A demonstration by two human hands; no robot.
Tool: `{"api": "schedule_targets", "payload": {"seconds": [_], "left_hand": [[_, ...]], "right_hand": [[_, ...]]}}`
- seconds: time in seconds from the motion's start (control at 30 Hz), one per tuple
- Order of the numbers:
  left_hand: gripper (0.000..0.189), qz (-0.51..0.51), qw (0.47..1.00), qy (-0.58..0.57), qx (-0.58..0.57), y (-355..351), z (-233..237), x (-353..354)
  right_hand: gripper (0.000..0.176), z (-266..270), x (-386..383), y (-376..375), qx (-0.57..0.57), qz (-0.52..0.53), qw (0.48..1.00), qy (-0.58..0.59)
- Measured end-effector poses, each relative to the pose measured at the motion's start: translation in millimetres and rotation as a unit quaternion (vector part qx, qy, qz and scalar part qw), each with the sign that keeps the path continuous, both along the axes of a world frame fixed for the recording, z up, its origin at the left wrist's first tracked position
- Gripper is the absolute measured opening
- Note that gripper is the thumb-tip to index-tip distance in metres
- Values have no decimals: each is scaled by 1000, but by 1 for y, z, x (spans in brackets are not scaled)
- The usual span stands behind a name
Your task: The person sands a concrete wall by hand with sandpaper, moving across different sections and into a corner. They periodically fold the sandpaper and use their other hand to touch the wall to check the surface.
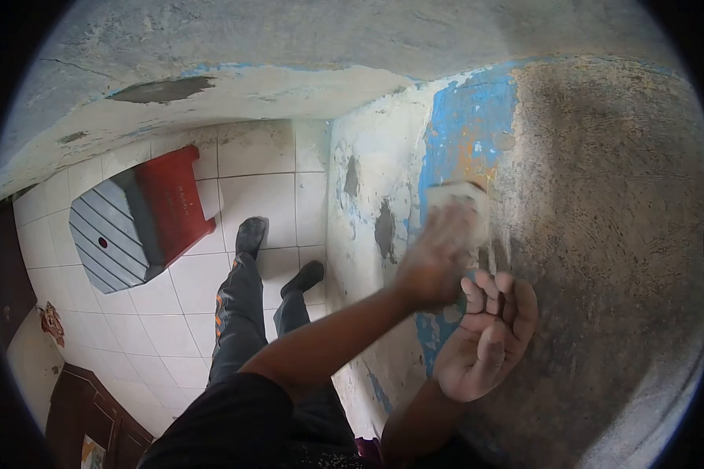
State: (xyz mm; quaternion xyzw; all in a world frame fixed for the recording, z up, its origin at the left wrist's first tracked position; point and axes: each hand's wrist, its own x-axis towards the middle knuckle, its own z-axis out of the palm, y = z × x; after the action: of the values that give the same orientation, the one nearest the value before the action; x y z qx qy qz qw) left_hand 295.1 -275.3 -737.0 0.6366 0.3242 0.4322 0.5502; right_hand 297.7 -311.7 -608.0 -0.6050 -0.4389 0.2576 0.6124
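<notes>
My left hand, blurred by motion, holds a pale flat pad against the wall. The pad lies over the edge between a blue paint strip and the rough grey-brown wall surface. Just below and to the right, my right hand is open and empty, its palm turned to the camera and its fingers loosely curled. Whether the back of my right hand touches the wall, I cannot tell.
A red and grey plastic stool stands on the white tiled floor at the left. My feet and legs are near the peeling white wall. A brown wooden item is at the lower left.
</notes>
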Motion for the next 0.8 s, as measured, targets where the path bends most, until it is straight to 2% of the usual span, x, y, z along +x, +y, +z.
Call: {"api": "schedule_targets", "payload": {"seconds": [0.03, 0.1, 0.13, 0.2, 0.23, 0.3, 0.33, 0.43, 0.47, 0.57, 0.6, 0.63, 0.7, 0.73, 0.8], "left_hand": [[68, 1, 1000, -2, 4, 3, -5, 0], [52, 52, 997, 1, -51, 10, -3, -7], [52, 53, 997, 4, -51, 6, 5, -7], [52, 11, 993, -118, -23, -3, 33, -7], [52, 9, 993, -118, -26, -3, 22, -6], [58, 22, 999, -18, 20, 5, -9, -3], [55, 48, 996, -22, -70, 6, -17, -3], [52, 5, 997, -58, -53, 3, 19, -12], [50, -18, 997, -70, -2, 1, 34, -17], [49, 8, 1000, -10, 17, 2, 4, -12], [43, 46, 997, -9, -68, 5, -1, -13], [43, 43, 997, -10, -67, 1, 0, -12], [54, -29, 993, 107, 47, -10, 13, -16], [55, -67, 997, 42, 12, -22, 29, -16], [56, -54, 998, 43, -12, -28, 23, -14]], "right_hand": [[51, 0, 2, 1, 4, 1, 1000, -2], [53, -2, 6, -1, -28, 51, 996, -61], [53, -3, 6, -2, -28, 51, 997, -59], [52, -4, 4, -4, -82, 11, 995, -62], [52, -4, 3, -5, -85, 8, 994, -62], [50, -3, 6, -4, -29, 49, 998, -32], [50, -3, 9, -4, -27, 48, 998, -38], [50, -2, 14, -7, 14, 70, 996, -50], [50, 2, 14, -9, -1, 72, 996, -47], [50, 18, 10, -9, 8, 76, 996, -42], [50, 22, 9, -7, 36, 79, 995, -42], [50, 24, 9, -7, 37, 76, 995, -44], [50, 24, 8, -6, 58, 90, 993, -40], [50, 22, 8, -7, 56, 91, 994, -38], [50, 17, 6, -10, 15, 35, 997, -72]]}}
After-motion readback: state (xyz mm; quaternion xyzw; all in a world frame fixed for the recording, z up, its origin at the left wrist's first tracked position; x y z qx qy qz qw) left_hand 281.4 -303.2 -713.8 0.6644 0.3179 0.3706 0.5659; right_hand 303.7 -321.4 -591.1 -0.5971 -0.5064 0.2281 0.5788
